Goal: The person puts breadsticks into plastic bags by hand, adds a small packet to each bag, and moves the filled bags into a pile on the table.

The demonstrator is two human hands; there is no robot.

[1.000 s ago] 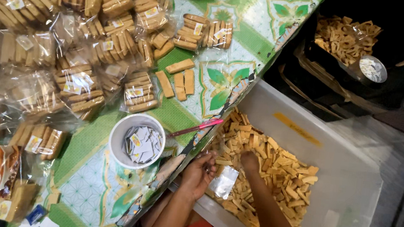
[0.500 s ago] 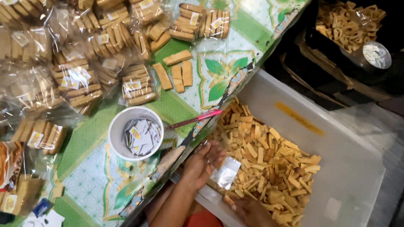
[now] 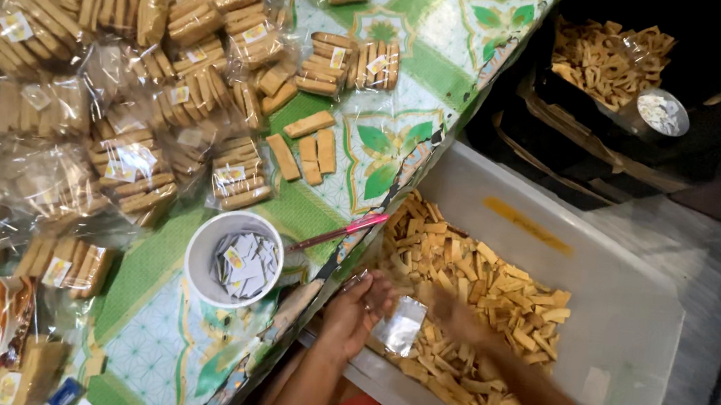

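Lower centre of the head view: a person's two bare arms are reaching up from the bottom edge into a large grey bin (image 3: 634, 321).
Left hand (image 3: 355, 311): it is sitting at the bin's near rim, fingers curled together and pinching the edge of a small clear plastic bag (image 3: 401, 326).
Right hand (image 3: 456, 315): it is blurring over the pile, just right of the bag; whether its fingers are apart or closed on anything, I cannot tell.
Biscuit sticks (image 3: 492, 306): tan, loose, they are lying heaped in the bin's left half, under and around both hands.
Centre left: a white cup (image 3: 234, 261) of small paper labels is standing on the green-patterned tablecloth (image 3: 384, 151), with a pink stick (image 3: 339, 232) lying just beside it, pointing toward the bin.
Upper left: filled clear packets (image 3: 121, 97) of biscuits are covering the table; a few loose sticks are lying near them.
Upper right: a dark crate (image 3: 608, 59) is holding more biscuit pieces and a round lid.
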